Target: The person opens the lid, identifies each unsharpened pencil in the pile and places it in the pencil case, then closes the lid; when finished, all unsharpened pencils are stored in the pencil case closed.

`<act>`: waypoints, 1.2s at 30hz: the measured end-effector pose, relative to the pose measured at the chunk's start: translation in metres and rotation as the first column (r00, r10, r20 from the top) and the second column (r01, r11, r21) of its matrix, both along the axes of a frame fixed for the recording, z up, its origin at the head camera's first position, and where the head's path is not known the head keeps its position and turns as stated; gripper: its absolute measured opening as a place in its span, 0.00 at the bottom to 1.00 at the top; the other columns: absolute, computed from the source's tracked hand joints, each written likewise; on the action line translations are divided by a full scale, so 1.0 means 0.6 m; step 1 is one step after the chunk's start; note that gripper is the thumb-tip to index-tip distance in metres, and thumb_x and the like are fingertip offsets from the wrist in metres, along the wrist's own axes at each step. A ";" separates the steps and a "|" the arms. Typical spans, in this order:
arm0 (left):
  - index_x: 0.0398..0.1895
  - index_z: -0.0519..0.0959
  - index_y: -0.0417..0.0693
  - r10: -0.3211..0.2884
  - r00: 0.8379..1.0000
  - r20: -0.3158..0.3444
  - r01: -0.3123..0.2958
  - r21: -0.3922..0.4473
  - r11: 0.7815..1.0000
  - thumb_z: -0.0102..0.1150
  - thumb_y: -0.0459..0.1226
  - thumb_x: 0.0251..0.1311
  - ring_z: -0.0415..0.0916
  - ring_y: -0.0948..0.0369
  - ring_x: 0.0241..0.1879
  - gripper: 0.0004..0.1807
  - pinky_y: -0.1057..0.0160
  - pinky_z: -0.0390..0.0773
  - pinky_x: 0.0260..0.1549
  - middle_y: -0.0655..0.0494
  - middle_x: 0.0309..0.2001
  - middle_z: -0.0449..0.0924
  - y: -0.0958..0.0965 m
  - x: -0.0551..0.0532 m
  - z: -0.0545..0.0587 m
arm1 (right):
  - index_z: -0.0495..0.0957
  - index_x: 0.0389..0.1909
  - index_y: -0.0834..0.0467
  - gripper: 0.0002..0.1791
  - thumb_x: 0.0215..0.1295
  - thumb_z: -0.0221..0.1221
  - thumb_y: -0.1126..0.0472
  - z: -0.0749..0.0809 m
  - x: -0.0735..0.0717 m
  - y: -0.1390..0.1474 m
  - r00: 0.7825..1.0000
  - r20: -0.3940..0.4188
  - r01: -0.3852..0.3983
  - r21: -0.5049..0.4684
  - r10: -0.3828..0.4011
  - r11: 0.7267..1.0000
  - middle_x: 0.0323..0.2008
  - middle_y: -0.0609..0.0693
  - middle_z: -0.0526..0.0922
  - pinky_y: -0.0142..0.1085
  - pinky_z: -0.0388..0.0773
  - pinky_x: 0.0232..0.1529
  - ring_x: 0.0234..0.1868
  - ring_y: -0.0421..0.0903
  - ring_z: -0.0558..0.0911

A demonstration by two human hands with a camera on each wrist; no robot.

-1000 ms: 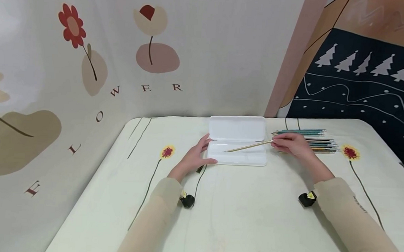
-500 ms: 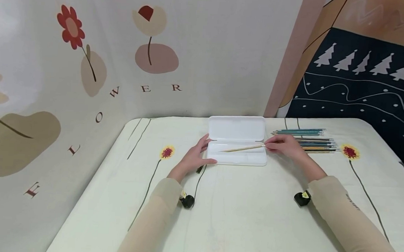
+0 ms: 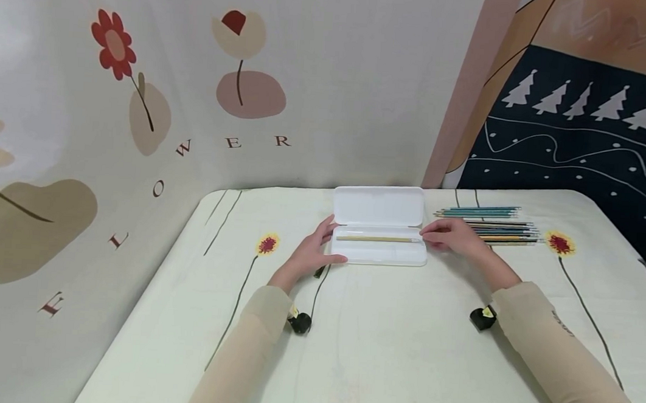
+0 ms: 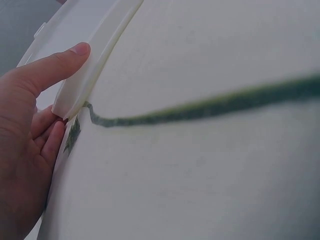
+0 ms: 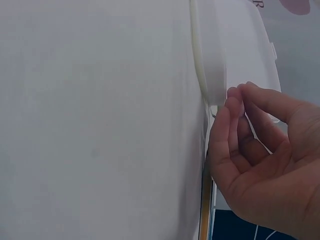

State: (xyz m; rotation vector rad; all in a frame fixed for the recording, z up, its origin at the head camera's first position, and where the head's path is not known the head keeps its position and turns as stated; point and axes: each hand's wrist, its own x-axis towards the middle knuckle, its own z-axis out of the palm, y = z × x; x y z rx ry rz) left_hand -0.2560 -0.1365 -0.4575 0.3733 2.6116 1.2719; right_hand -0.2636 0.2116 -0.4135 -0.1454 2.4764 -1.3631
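An open white pencil case (image 3: 377,257) stands on the table with its lid (image 3: 378,205) folded back. Inside its base a gold pencil (image 3: 376,239) lies lengthwise, nearly parallel to the front edge. My left hand (image 3: 311,249) holds the case by its left end, thumb at the front wall and fingers around the side, as the left wrist view also shows. At the right end, my right hand (image 3: 453,237) has thumb and fingertips together right by the pencil's end. The case wall hides that end in the right wrist view, so I cannot tell whether the fingertips still pinch it.
Several teal pencils (image 3: 478,211) lie in a group at the back right. Just in front of them lies a second group of mixed pencils (image 3: 510,231), partly behind my right hand. The printed fabric wall (image 3: 303,164) rises directly behind the table.
My right hand has moved left to the case's right end. The gold pencil, slanted over the case earlier, has come down and straightened inside it. My left hand has stayed in place.
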 end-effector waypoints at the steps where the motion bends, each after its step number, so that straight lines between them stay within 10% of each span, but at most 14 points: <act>1: 0.81 0.42 0.59 0.001 1.000 -0.001 -0.001 -0.001 1.000 0.75 0.47 0.53 0.61 0.55 0.75 0.60 0.52 0.59 0.76 0.57 0.78 0.58 0.000 0.000 0.001 | 0.79 0.55 0.67 0.19 0.71 0.59 0.58 0.000 0.000 0.001 1.000 -0.003 0.001 0.010 -0.001 1.000 0.46 0.54 0.83 0.27 0.80 0.37 0.36 0.37 0.79; 36: 0.81 0.44 0.59 0.004 1.000 -0.004 -0.004 0.011 1.000 0.75 0.46 0.53 0.61 0.54 0.75 0.60 0.51 0.60 0.75 0.56 0.77 0.59 0.000 0.002 -0.001 | 0.73 0.62 0.69 0.25 0.72 0.59 0.56 0.014 0.003 0.077 0.999 -0.006 0.051 -0.014 -0.051 0.999 0.51 0.51 0.86 0.31 0.85 0.45 0.38 0.27 0.83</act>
